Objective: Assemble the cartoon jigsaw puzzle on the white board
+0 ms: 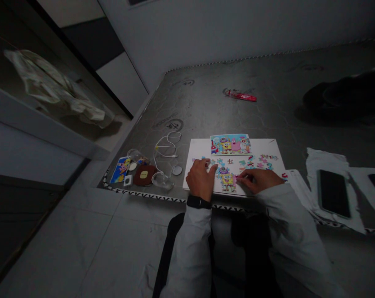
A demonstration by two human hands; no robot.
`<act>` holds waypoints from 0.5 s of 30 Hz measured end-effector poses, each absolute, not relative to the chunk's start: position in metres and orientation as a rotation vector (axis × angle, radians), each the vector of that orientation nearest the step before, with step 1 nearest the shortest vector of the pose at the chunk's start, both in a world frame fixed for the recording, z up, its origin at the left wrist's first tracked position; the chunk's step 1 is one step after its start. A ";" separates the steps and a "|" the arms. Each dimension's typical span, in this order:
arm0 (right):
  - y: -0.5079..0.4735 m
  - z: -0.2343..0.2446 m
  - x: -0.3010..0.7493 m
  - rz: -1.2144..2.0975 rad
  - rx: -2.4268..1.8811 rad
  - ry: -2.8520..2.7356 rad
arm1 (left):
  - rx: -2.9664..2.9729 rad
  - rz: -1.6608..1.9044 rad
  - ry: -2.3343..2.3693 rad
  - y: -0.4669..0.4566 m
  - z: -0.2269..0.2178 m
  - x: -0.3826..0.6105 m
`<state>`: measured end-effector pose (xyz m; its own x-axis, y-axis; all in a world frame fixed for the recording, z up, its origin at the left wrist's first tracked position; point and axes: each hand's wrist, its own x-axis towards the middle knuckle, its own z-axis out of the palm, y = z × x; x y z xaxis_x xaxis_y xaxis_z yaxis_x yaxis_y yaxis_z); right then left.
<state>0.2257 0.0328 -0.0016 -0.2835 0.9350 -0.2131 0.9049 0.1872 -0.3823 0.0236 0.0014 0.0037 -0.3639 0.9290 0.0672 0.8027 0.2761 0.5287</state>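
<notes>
**Joined puzzle pieces could shift under two busy hands**

Right of the frame's centre, just below its mid-height, the joined puzzle section [227, 181] lies on a white board [197, 148], close to its lower edge. The right hand [237, 178] seems to pinch a small pink piece [236, 176] at the section's right side. The left hand [200, 177] is open, thumb and fingers parted, by its left side.

A sideways push from the right hand could split the joined part, or slide it towards the lower edge. A sleeve brushing the board might scatter the loose pieces [263, 159]; dim light could cause colours to be misread.

Counted: one board, one joined section, one picture card [231, 145] on the board's upper part; the loose pieces are too small to count surely. At lower left, one brown case [145, 175], one white cable [167, 146] and one blue-and-yellow card [120, 169]. Upper right of centre, one red packet [241, 96]. Lower right, two phones [334, 193], one cut off by the frame.
</notes>
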 end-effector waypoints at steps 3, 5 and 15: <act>0.031 0.000 0.219 0.711 -1.798 -2.405 | 1.569 0.719 2.344 0.003 0.001 0.029; 0.031 0.001 0.219 0.709 -1.819 -2.397 | 1.567 0.737 2.352 0.004 -0.001 0.029; 0.034 -0.008 0.228 0.723 -1.793 -2.387 | 1.562 0.819 2.309 0.012 -0.010 0.029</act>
<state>0.2276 0.0342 -0.0077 -0.3168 0.9226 -0.2201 0.8896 0.2086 -0.4063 0.0289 0.0117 -0.0104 -0.4022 0.9086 0.1128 0.7767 0.2733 0.5675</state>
